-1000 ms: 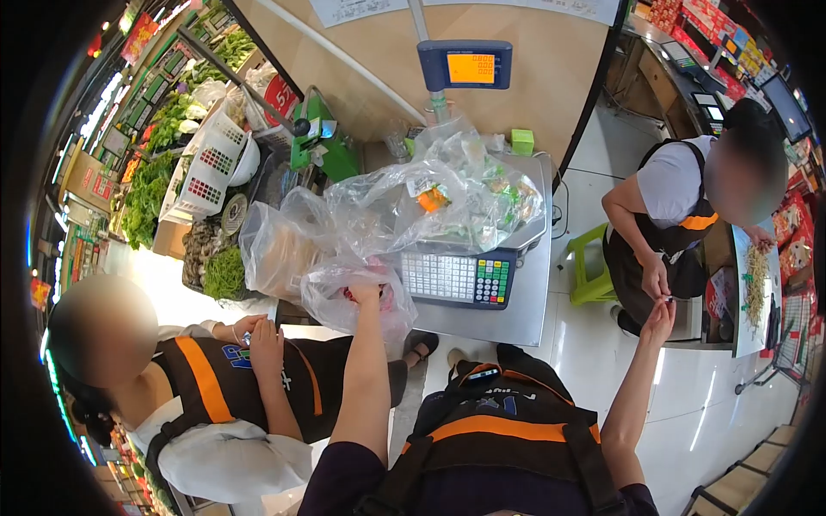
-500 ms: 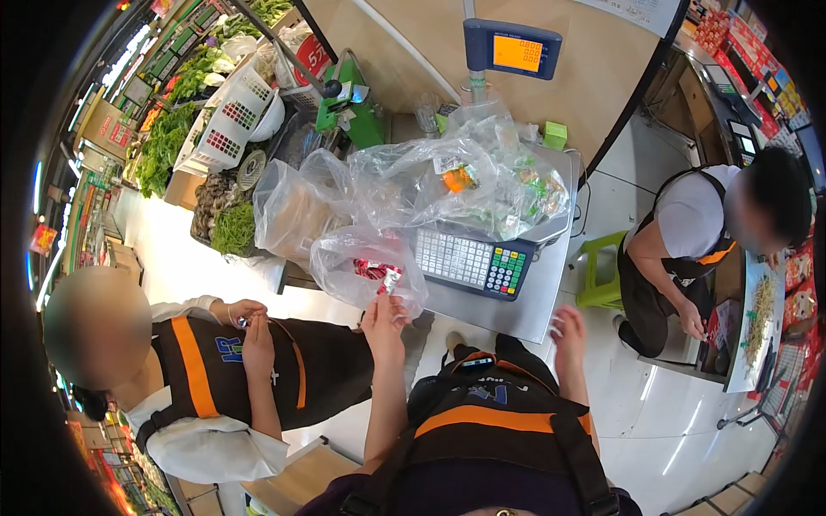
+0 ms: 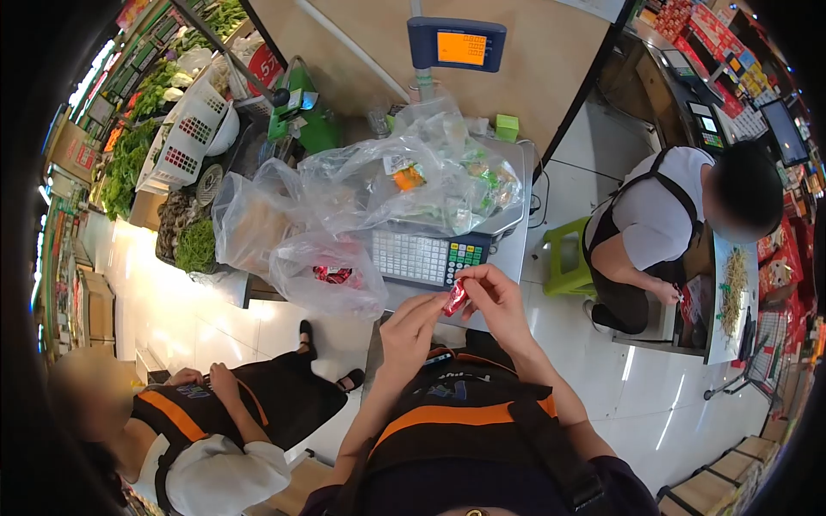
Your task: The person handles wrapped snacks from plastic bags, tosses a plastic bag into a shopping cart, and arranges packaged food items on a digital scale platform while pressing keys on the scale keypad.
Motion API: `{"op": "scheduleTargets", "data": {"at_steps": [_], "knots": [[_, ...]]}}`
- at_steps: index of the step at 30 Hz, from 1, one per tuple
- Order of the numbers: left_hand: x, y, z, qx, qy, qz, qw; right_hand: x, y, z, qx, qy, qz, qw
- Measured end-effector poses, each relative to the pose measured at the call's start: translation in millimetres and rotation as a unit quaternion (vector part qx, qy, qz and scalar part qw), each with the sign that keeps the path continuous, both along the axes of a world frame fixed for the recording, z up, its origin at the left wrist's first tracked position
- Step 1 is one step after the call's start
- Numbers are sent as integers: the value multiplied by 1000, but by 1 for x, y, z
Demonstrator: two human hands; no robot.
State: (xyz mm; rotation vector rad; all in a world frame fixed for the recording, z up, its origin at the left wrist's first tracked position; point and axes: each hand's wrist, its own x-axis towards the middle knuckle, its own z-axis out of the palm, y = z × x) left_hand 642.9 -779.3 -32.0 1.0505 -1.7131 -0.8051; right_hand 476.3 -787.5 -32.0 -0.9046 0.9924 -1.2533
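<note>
A small, shiny red wrapped piece (image 3: 455,297) is held between both of my hands in front of my apron. My left hand (image 3: 412,334) pinches its left side, and my right hand (image 3: 494,303) has closed fingers on its upper right end. Beyond my hands lies a clear plastic bag (image 3: 344,288) with red wrapped pieces inside. A scale keypad (image 3: 411,256) shows just past my fingers. Larger clear bags (image 3: 344,185) cover the scale's top, one with orange and green printed packets in it.
The scale's display (image 3: 461,48) stands on a post at the back. One person in an apron (image 3: 206,430) is at the lower left, another (image 3: 654,224) sits at the right beside a green stool (image 3: 564,258). White baskets (image 3: 185,142) and vegetables are at the upper left.
The red piece has moved from the open bag toward my body. My right hand has come in and taken hold of it too. The left person has shifted lower, and the view has turned.
</note>
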Motion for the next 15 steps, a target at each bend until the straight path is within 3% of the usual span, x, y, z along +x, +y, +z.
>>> {"op": "scheduleTargets", "data": {"at_steps": [5, 9, 12, 15], "knots": [[-6, 4, 3, 246, 238, -87, 936, -11, 2, 11, -37, 41, -23, 998], [-10, -5, 12, 372, 268, -114, 881, -12, 3, 28, -73, 157, -52, 983], [-10, -12, 15, 451, 312, -154, 822, -14, 3, 34, -75, 180, -70, 978], [-11, -15, 17, 492, 359, -198, 768, -20, 1, 39, -159, 256, -51, 952]]}}
